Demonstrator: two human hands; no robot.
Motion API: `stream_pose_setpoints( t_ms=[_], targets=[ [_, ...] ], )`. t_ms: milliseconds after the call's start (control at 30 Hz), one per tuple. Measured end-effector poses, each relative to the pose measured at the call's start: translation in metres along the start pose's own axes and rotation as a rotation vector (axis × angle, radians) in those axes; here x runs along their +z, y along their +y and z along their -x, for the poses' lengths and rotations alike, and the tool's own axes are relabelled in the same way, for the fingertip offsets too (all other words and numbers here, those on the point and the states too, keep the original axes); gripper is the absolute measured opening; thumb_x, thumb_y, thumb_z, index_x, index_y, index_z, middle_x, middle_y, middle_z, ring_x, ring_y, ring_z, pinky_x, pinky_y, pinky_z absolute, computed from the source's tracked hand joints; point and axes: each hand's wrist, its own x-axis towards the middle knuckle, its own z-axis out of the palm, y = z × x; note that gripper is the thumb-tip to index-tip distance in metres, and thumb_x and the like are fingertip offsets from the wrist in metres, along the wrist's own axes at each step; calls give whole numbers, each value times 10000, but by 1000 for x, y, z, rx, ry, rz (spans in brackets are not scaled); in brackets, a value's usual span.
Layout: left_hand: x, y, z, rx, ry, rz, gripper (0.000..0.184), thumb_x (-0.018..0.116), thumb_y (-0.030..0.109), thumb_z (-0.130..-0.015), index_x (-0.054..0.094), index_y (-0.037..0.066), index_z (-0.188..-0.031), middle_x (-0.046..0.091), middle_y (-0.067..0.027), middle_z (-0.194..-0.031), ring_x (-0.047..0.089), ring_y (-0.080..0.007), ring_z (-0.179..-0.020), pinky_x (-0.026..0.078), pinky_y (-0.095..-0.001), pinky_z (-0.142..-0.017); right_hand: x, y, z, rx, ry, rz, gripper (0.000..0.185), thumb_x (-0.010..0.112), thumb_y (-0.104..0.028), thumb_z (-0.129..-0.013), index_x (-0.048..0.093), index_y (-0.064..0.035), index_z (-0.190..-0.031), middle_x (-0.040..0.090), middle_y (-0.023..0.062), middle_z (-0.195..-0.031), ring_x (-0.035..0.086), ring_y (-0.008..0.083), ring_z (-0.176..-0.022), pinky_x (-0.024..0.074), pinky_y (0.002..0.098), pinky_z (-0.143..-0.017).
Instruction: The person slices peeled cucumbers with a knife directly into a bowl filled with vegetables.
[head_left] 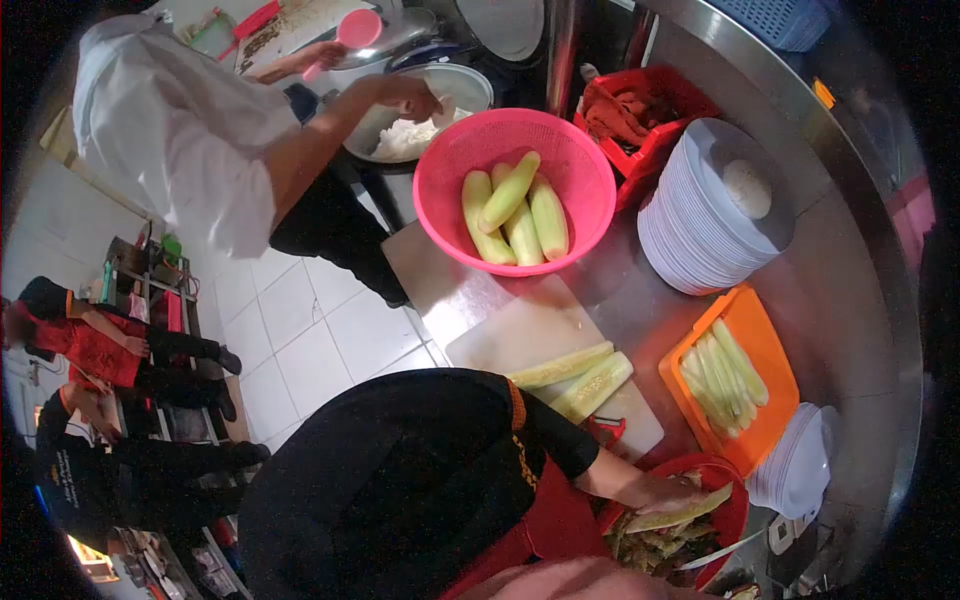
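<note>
My left hand (672,490) holds a halved cucumber piece (685,512) over a red basin (738,505). Peelings and scraps (660,545) lie in that basin. Only a blurred stretch of my right forearm shows along the bottom edge; the hand itself is out of frame. Two cucumber halves (592,388), seeds showing, rest on a white cutting board (520,325) beside a red-handled peeler (607,430). Pale green cut cucumber pieces (722,375) fill part of an orange tray (765,345). A thin pale strip (725,552), too unclear to name, crosses the basin's rim.
Several whole peeled cucumbers (515,210) sit in a pink colander (432,215). Stacked plates (695,225) and a red container (640,110) stand behind. A co-worker in white (180,130) holds a pink scoop (360,28) near a pot (465,85). Two people (100,345) appear at left.
</note>
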Motion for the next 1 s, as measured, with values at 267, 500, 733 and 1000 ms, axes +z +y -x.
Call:
stream_pose_setpoints(
  t_ms=[267, 500, 733, 1000],
  targets=[
    [-9, -20, -12, -11, -110, -15, 234, 436, 357, -903, 550, 168, -980, 488, 49, -785, 456, -80, -689, 426, -263, -622, 5, -1, -7, 5, -3, 9, 371, 524, -236, -854, 474, -41, -1167, 564, 114, -948, 533, 191, -804, 445, 323, -688],
    [-17, -33, -21, 51, -154, -74, 241, 438, 359, -899, 540, 156, -979, 529, 21, -859, 509, -99, -730, 455, -263, -648, 9, -1, -17, 7, -15, 2, 381, 526, -245, -854, 471, -44, -1173, 566, 108, -939, 534, 182, -786, 448, 313, -671],
    [-10, -22, -17, 17, -148, -33, 273, 453, 389, -881, 532, 129, -917, 529, -16, -760, 509, -132, -616, 442, -287, -546, 9, 1, -23, -3, -17, -12, 391, 529, -254, -853, 468, -47, -1179, 568, 102, -931, 535, 174, -767, 452, 302, -653],
    [-5, -11, -11, -34, -127, 46, 316, 450, 408, -871, 526, 103, -836, 519, -44, -612, 492, -158, -461, 411, -307, -411, 5, 1, -22, -8, -7, -19, 402, 532, -264, -852, 464, -51, -1186, 571, 95, -921, 536, 164, -746, 455, 290, -632]
  ],
)
